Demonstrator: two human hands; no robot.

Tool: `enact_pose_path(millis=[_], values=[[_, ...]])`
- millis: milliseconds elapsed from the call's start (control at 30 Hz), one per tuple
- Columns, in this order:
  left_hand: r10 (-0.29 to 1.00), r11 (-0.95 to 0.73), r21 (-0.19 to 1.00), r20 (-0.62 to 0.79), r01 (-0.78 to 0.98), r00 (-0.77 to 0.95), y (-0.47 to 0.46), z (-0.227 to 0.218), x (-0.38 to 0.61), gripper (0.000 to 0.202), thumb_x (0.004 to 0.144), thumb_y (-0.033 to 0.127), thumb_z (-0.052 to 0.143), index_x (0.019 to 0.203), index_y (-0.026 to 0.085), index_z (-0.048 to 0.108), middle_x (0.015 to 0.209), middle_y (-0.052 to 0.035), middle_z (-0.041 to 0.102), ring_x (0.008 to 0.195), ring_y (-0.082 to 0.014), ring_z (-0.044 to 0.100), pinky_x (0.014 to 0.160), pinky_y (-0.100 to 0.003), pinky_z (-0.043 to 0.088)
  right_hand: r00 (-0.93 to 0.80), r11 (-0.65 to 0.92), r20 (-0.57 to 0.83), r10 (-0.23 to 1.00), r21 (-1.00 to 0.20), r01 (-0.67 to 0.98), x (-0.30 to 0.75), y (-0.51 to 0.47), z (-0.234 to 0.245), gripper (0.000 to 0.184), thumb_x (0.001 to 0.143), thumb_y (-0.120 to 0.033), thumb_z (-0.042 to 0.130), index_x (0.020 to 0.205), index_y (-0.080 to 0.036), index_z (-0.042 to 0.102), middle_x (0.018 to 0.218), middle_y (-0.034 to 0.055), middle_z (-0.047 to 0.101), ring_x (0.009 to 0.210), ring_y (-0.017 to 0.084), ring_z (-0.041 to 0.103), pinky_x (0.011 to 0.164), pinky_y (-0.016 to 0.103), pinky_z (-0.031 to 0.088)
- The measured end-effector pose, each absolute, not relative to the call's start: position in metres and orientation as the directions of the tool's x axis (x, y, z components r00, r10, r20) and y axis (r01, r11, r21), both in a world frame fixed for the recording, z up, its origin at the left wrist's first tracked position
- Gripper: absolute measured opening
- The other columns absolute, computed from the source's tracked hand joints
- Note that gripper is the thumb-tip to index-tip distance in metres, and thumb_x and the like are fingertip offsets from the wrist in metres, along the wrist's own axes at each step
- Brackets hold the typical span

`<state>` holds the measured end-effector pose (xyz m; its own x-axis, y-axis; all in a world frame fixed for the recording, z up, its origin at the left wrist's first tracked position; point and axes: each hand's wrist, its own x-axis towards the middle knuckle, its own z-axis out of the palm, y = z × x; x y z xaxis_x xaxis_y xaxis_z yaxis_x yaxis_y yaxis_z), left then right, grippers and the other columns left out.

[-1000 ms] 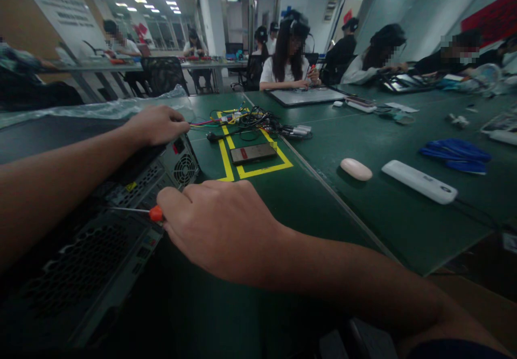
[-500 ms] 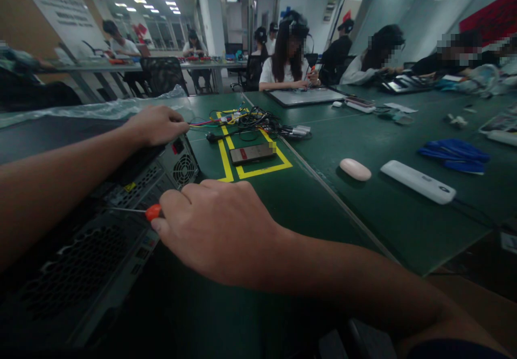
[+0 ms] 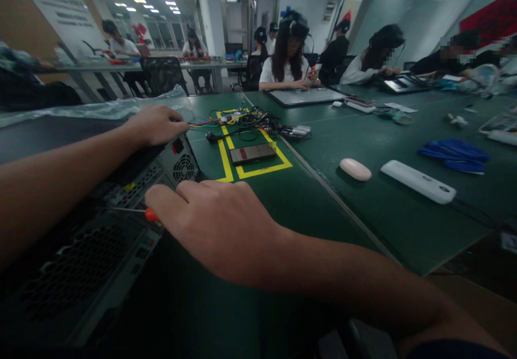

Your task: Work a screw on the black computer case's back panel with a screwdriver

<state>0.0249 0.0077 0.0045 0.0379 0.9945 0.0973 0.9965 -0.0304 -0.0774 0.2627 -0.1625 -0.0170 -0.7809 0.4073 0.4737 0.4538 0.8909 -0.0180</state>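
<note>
- Head view: a dark computer case fills the left side of the counter, its rear panel, with a round fan grille and a wide honeycomb vent, turned toward the right hand.
- The right grip is closed around a screwdriver; a bit of its orange handle shows beyond the fingers.
- The screwdriver's thin shaft runs left to the rear panel of the case; its tip is lost in the dark there.
- The left hand lies on the top of the case near the fan end, fingers bent; whether that grip clenches the edge or merely rests there, I cannot tell.
- Clear plastic film lies along the far side of the case.
- Past the right hand, a phone lies inside yellow tape, just in front of a tangle of cables.
- Farther right are a pale pink rounded object, a long white device and a blue bundle.
- Across the counter, a co-worker sits behind a flat panel.
</note>
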Motion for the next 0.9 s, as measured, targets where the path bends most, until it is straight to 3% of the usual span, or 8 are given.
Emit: enact_pose_path(millis=[233, 567, 900], values=[[0.994, -0.047, -0.066, 0.096, 0.997, 0.053, 0.0099, 0.0050, 0.0228, 0.072, 0.099, 0.051, 0.037, 0.135, 0.006, 0.081, 0.136, -0.0241, 0.077, 0.128, -0.0453, 0.069, 0.107, -0.051, 0.054, -0.759, 0.888, 0.525, 0.385, 0.015, 0.460, 0.2627, -0.1623, -0.0205, 0.026, 0.117, -0.019, 0.040, 0.116, -0.017, 0.066, 0.092, 0.0018, 0.076, 0.082, 0.025, 0.077, 0.054, 0.038, 0.029], [0.989, -0.032, -0.041, 0.140, 0.999, 0.038, 0.0079, 0.0021, 0.0224, 0.069, 0.099, 0.049, 0.040, 0.131, 0.005, 0.083, 0.132, -0.0227, 0.078, 0.125, -0.0428, 0.070, 0.107, -0.051, 0.054, -0.759, 0.894, 0.510, 0.406, -0.047, 0.446, 0.2620, -0.1600, -0.0192, 0.027, 0.114, -0.019, 0.044, 0.103, -0.018, 0.069, 0.093, 0.0046, 0.078, 0.082, 0.025, 0.075, 0.057, 0.038, 0.030], [0.989, -0.052, -0.044, 0.140, 0.998, 0.058, 0.0092, 0.0019, 0.0203, 0.071, 0.098, 0.051, 0.039, 0.130, 0.005, 0.083, 0.130, -0.0243, 0.079, 0.121, -0.0416, 0.070, 0.103, -0.050, 0.054, -0.753, 0.850, 0.409, 0.516, -0.136, 0.509, 0.2569, -0.1581, -0.0214, 0.037, 0.118, -0.038, 0.048, 0.099, -0.017, 0.072, 0.095, 0.0067, 0.080, 0.081, 0.022, 0.072, 0.057, 0.037, 0.024]])
